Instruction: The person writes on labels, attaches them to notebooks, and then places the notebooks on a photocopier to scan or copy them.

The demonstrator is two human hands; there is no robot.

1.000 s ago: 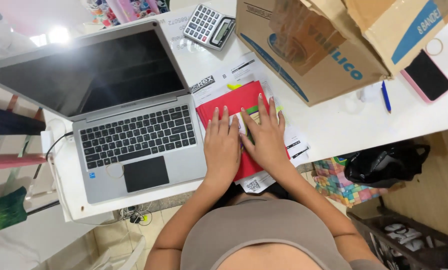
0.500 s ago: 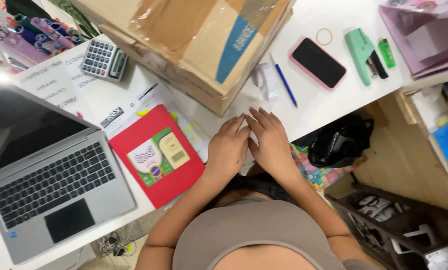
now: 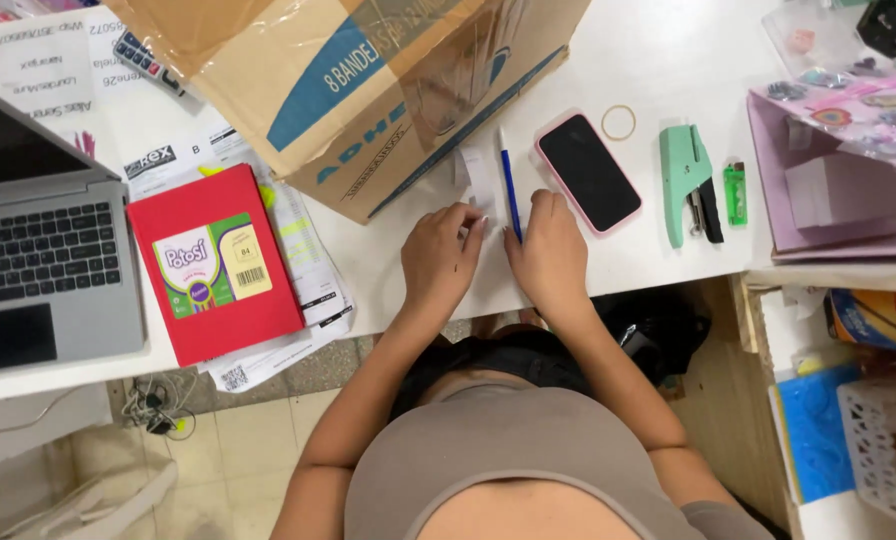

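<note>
My left hand point(image 3: 442, 257) lies on the white table point(image 3: 638, 265) with bent fingers touching the lower end of a white paper slip point(image 3: 480, 172). My right hand point(image 3: 550, 252) rests just right of it, thumb beside a blue pen point(image 3: 509, 185) that lies between the two hands. Neither hand grips anything that I can see. A pink-cased phone point(image 3: 589, 171) lies face up just beyond my right hand. The red notebook point(image 3: 214, 262) is on papers to the left, apart from both hands.
A large cardboard box point(image 3: 368, 85) stands behind the hands. A laptop point(image 3: 43, 250) sits far left and a calculator point(image 3: 146, 58) behind it. Right of the phone lie a rubber band point(image 3: 619, 122), green hole punch point(image 3: 684, 183), green lighter point(image 3: 735, 194) and purple folder point(image 3: 848, 190).
Both hands left the red notebook and moved right along the table to the pen and paper slip. My view swung right, so the laptop slid to the left edge.
</note>
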